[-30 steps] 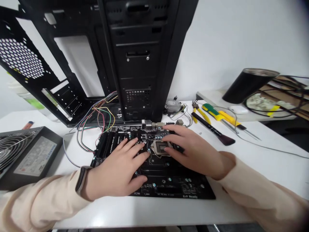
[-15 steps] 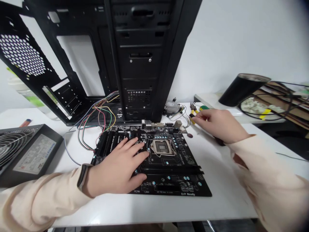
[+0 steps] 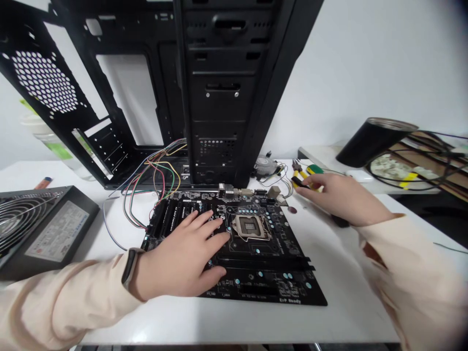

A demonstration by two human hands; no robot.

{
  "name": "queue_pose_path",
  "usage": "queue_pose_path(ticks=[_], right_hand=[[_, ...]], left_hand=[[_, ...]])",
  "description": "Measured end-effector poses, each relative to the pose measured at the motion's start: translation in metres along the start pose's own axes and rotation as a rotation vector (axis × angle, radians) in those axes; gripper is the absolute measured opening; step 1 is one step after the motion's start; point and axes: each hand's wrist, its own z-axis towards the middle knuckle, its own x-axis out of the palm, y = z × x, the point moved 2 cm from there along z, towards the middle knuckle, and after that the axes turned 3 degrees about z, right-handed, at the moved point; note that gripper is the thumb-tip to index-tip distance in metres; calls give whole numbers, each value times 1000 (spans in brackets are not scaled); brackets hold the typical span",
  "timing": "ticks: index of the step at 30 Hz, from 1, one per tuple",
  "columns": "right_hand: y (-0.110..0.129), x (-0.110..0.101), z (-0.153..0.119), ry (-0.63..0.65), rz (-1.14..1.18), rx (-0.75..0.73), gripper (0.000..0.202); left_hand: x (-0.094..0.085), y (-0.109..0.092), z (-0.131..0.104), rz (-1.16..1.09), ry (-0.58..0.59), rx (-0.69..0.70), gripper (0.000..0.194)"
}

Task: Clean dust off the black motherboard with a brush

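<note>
Since a second ago, the right hand (image 3: 338, 197) has left the one silver metal socket (image 3: 252, 228) for the one black, long-handled brush (image 3: 299, 182) toward the white worktop's (image 3: 237, 324) far right corner, bent fingers pinching its handle beside one pair of yellow-handled pliers (image 3: 297, 168). The left hand (image 3: 183, 261) lies palm-down, fingers spread, on the single black rectangular motherboard (image 3: 270, 251) near the front edge, printed "All Solid Capacitors" and "ErP Ready".
</note>
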Motion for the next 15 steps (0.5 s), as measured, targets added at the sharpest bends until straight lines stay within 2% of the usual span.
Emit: queue_pose_path(ticks=[4,8,11,15], right_hand=[[-22,10,10,69,-67,91,28],[-27,15,13,105,-28,102,29],[-21,6,10,84,44,118,20],[-13,-15,1,-29,206,171,10]], left_hand=[[-1,0,0,-2,10,0,48],[-1,0,1,2,7,-1,49],[-1,0,1,-3,3,-8,48],[0,0,0,-15,6,-6,48]])
